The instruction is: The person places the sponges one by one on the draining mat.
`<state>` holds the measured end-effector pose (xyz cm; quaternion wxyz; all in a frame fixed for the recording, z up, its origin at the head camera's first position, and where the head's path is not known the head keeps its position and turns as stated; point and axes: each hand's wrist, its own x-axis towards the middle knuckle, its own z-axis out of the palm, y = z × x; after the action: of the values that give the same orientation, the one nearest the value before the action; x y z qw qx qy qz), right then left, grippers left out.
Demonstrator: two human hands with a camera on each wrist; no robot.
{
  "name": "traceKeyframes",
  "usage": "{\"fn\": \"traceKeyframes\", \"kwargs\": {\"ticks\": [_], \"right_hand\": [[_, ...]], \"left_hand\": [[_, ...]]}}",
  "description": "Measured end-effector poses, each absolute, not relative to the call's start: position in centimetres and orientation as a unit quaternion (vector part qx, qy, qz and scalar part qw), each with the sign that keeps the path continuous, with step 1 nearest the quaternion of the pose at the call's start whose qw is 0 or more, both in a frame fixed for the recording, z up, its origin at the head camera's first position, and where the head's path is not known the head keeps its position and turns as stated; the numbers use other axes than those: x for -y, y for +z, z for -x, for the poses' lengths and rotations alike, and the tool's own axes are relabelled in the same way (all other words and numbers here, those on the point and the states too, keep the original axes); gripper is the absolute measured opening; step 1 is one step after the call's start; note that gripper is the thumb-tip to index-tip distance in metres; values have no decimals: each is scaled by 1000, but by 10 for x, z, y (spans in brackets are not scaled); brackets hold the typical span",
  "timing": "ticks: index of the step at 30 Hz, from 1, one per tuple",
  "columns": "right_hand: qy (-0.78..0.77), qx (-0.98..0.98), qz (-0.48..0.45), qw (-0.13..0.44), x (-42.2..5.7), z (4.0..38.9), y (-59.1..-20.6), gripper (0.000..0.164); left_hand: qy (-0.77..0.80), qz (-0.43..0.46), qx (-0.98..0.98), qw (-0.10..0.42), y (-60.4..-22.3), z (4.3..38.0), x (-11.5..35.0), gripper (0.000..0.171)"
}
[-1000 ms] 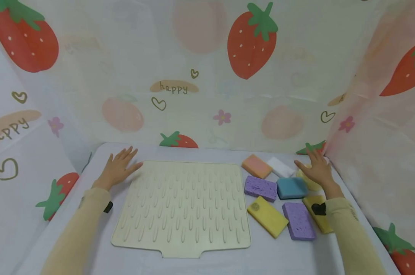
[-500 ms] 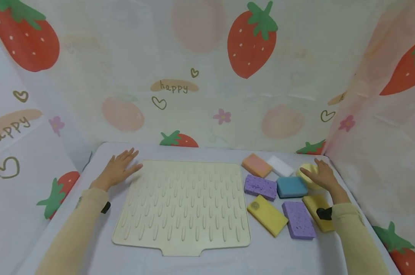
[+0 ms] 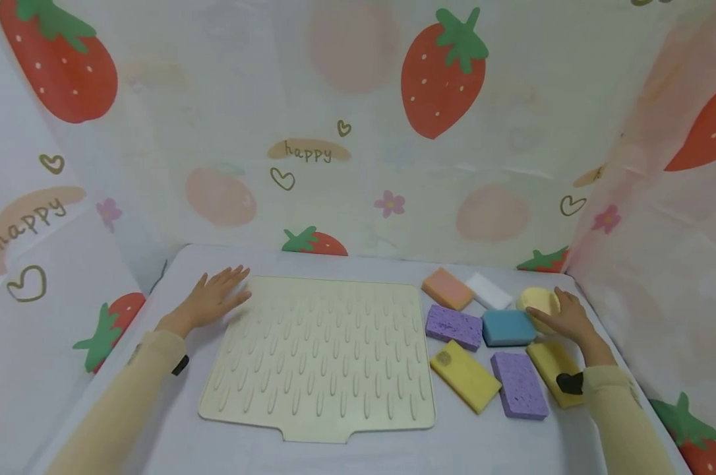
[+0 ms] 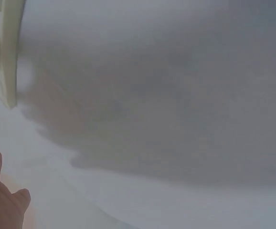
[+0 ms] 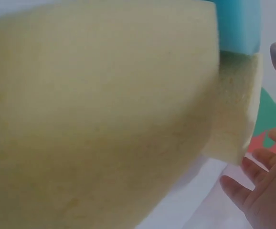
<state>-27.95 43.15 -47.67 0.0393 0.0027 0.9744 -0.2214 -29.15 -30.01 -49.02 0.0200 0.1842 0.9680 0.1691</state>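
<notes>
My right hand (image 3: 574, 322) is at the round pale yellow sponge (image 3: 536, 301) at the back right, thumb toward its near side and fingers along its right side. In the right wrist view its spread fingers (image 5: 236, 191) reach the edge of that pale sponge (image 5: 236, 109), with the thumb apart. A yellow sponge (image 3: 550, 366) lies below the right wrist and looms large in the right wrist view. Off the far left corner of the cream ridged mat (image 3: 322, 363), my left hand (image 3: 212, 298) is held with fingers outstretched and nothing in it.
Near the round sponge lie a blue sponge (image 3: 508, 328), a white one (image 3: 490, 291) and an orange one (image 3: 447, 288). Two purple sponges (image 3: 454, 326) and another yellow one (image 3: 466, 376) lie along the mat's right side. Strawberry-print cloth (image 3: 441, 218) walls the white table.
My right hand has come down and back toward me, from above the sponges to the round one's side. The left hand has barely moved. The head view has shifted slightly.
</notes>
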Motion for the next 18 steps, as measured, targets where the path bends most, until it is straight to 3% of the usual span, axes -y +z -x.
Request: {"fn": "traceKeyframes", "kwargs": {"ticks": [18], "right_hand": [[-196, -980, 0, 43, -435, 271, -486, 101]], "left_hand": [[151, -199, -968, 32, -516, 269, 313, 65]]}}
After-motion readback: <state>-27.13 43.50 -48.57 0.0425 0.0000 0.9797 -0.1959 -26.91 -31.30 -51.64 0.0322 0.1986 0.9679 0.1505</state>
